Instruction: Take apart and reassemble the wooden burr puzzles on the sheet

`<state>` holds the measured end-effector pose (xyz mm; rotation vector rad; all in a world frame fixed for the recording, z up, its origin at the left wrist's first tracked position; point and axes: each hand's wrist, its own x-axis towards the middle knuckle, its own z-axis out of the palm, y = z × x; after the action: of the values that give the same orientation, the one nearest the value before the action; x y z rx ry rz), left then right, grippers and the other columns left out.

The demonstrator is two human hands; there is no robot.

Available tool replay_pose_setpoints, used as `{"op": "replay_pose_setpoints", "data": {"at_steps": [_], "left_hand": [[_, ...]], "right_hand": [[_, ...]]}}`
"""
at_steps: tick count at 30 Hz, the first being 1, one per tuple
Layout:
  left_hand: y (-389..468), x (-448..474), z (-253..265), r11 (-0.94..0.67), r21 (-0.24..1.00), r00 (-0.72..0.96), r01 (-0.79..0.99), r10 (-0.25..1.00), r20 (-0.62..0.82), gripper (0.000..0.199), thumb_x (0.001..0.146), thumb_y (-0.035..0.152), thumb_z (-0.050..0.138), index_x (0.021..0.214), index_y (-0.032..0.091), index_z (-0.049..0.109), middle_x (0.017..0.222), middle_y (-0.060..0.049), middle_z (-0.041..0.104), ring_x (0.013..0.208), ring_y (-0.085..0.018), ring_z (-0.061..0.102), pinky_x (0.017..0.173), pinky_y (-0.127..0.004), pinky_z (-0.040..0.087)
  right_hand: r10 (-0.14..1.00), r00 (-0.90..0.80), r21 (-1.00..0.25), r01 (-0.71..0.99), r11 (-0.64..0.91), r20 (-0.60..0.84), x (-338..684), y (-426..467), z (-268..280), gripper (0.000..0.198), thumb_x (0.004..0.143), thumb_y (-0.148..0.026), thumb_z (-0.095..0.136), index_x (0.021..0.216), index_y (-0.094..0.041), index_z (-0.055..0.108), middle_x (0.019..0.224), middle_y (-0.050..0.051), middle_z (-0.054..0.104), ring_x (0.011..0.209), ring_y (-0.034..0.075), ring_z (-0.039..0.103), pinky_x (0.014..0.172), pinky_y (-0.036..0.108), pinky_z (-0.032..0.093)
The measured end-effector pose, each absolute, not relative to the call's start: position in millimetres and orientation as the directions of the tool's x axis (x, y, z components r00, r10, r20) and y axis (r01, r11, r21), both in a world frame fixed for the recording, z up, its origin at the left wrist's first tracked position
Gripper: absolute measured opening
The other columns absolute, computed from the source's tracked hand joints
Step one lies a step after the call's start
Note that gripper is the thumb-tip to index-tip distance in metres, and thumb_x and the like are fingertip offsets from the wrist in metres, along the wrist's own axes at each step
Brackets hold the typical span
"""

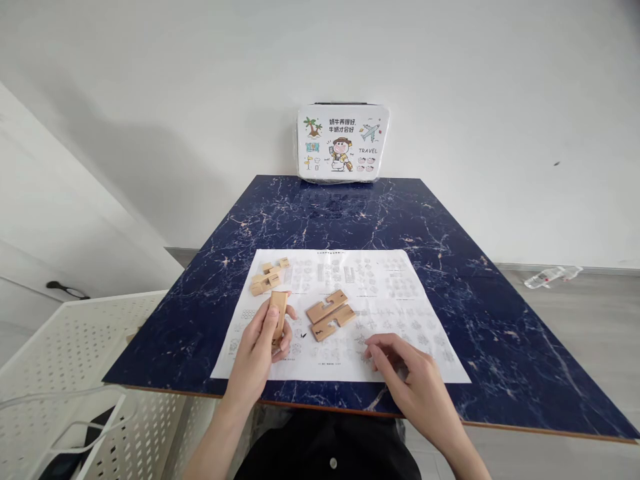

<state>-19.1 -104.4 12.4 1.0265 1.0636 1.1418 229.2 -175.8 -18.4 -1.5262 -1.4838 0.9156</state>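
Observation:
My left hand (265, 337) is closed around a wooden puzzle piece (279, 313), held upright with the thumb on its face. A dark mark shows near the piece's lower end. Two notched wooden pieces (330, 315) lie side by side between my hands, each with a dark mark. Beyond my left hand rest several more notched wooden pieces (267, 283). My right hand (405, 363) hovers over or rests on the paper's right part, fingers loosely curled and apart, with nothing visible in them. Under everything lies a printed instruction sheet (400, 320) with rows of small diagrams.
The blue marbled table (320, 220) meets a white wall at the back. A white cartoon-printed box (343, 143) in clear wrap stands at its far edge. White perforated baskets (45, 340) with a cable are at the left. Clear plastic packaging (553, 275) lies on the floor at right.

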Motion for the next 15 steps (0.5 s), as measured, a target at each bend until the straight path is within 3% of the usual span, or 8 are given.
{"op": "replay_pose_setpoints", "data": {"at_steps": [4, 7, 11, 13, 15], "left_hand": [[-106, -20, 13, 0.089, 0.996, 0.167, -0.009, 0.982, -0.087, 0.040, 0.104, 0.058, 0.056, 0.100, 0.020, 0.065, 0.065, 0.004, 0.045, 0.049, -0.009, 0.035, 0.043, -0.022, 0.024], [-106, -20, 14, 0.081, 0.994, 0.190, 0.069, 0.977, -0.093, 0.045, 0.105, 0.058, 0.054, 0.085, 0.019, 0.061, 0.066, 0.004, 0.044, 0.049, -0.007, 0.027, 0.047, -0.024, 0.023], [-104, -19, 12, 0.065, 0.994, 0.176, 0.088, 0.981, -0.080, 0.042, 0.106, 0.057, 0.051, 0.088, 0.020, 0.058, 0.070, 0.004, 0.039, 0.056, -0.010, 0.028, 0.051, -0.025, 0.026], [-103, -18, 10, 0.059, 0.997, 0.167, 0.056, 0.984, -0.068, 0.038, 0.108, 0.055, 0.050, 0.092, 0.021, 0.058, 0.072, 0.004, 0.036, 0.058, -0.011, 0.028, 0.053, -0.026, 0.028], [-102, -17, 10, 0.051, 0.999, 0.160, 0.013, 0.986, -0.053, 0.033, 0.108, 0.053, 0.049, 0.100, 0.022, 0.059, 0.082, 0.001, 0.045, 0.062, -0.011, 0.031, 0.056, -0.027, 0.033]], "right_hand": [[0.999, 0.041, -0.897, 0.442, 0.004, 0.025, 228, -174, -16, 0.028, 0.108, -0.048, 0.051, 0.107, -0.027, 0.069, 0.092, 0.004, 0.073, 0.079, 0.021, 0.068, 0.068, 0.031, 0.051], [0.999, 0.039, -0.886, 0.463, 0.012, 0.034, 227, -174, -15, 0.026, 0.108, -0.046, 0.051, 0.109, -0.027, 0.068, 0.092, 0.003, 0.072, 0.076, 0.019, 0.066, 0.066, 0.030, 0.051], [0.994, 0.030, -0.851, 0.521, 0.075, 0.106, 225, -172, -13, 0.022, 0.109, -0.042, 0.051, 0.110, -0.027, 0.067, 0.089, 0.002, 0.069, 0.069, 0.017, 0.061, 0.062, 0.030, 0.050], [0.987, 0.014, -0.830, 0.543, 0.126, 0.159, 223, -168, -12, 0.018, 0.109, -0.037, 0.050, 0.112, -0.026, 0.065, 0.101, 0.005, 0.070, 0.068, 0.017, 0.061, 0.060, 0.030, 0.051], [0.976, -0.004, -0.805, 0.565, 0.180, 0.216, 219, -163, -12, 0.017, 0.109, -0.032, 0.049, 0.118, -0.025, 0.062, 0.122, 0.009, 0.067, 0.070, 0.015, 0.064, 0.060, 0.030, 0.053]]}}
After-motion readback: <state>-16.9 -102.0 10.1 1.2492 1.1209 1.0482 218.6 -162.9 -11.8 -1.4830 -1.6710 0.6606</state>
